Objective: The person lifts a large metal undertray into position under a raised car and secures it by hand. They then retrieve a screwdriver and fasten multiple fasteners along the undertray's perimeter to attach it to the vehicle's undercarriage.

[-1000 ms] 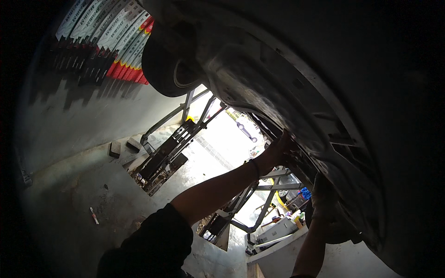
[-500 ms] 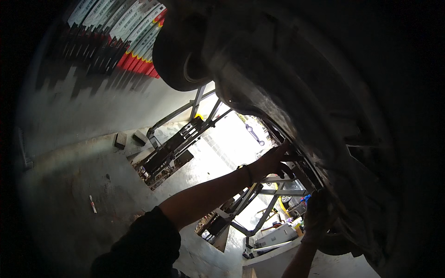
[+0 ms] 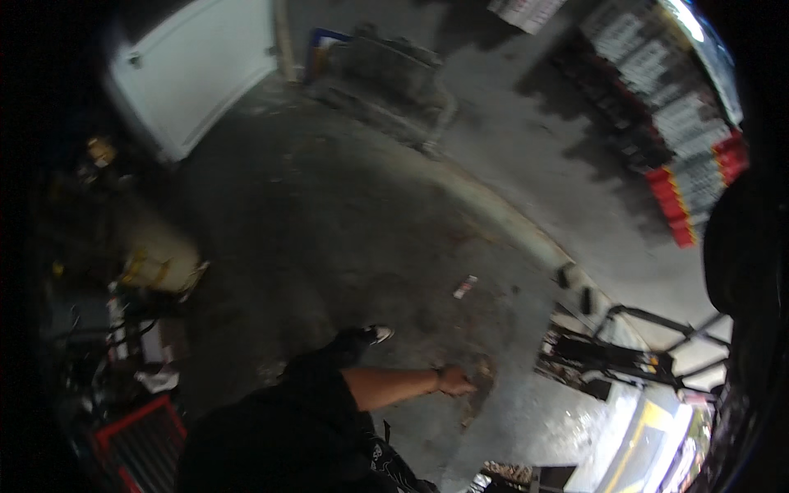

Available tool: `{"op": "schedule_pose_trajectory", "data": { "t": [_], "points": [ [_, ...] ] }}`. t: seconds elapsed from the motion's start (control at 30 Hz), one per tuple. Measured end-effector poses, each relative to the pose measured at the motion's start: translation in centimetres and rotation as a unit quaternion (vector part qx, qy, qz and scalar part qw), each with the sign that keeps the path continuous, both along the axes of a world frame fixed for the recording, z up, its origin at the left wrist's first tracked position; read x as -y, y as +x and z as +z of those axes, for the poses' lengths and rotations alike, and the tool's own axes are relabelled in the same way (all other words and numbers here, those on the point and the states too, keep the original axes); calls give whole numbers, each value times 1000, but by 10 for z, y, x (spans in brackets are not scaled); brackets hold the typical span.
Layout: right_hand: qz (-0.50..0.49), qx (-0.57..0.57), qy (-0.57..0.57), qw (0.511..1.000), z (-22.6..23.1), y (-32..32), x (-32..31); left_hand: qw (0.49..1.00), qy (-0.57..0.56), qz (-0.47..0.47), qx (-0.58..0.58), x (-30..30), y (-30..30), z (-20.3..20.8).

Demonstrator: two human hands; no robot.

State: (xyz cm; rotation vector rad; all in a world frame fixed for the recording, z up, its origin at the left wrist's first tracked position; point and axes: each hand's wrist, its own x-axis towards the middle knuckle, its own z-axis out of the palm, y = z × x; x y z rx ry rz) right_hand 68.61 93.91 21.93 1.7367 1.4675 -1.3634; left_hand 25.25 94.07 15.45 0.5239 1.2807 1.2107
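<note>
Left hand (image 3: 454, 381) well apart from lift frame (image 3: 606, 357)

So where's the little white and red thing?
In the head view, the white and red thing lies on the floor, right of centre, above the left hand in the picture.

black top (image 3: 263, 435) | left hand (image 3: 454, 381) bare | dark wristband (image 3: 438, 377) | dark-and-white shoe (image 3: 381, 334)

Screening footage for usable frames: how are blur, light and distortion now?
Head view, near centre: blur softens the bare left hand and a small white-and-red object; head view, lower right: glare whitens part of the smooth grey floor; head view, right: the base of the plain grey wall bows; head view, rim: corners go black.
</note>
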Motion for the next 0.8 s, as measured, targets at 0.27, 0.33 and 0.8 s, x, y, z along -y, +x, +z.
{"op": "schedule_pose_trajectory", "data": {
  "t": [0.27, 0.33, 0.8],
  "points": [
    [273, -56, -50, 959, -61, -288, -4, 874, -363, 303, -109, 441, -99, -120],
    [301, -64, -47, 950, -66, -351, 11, 853, -348, 378, -93, 506, -91, -132],
    [531, 15, -101, 841, -179, -701, 203, 559, -336, 756, 47, 742, 204, -102]
  ]
}}
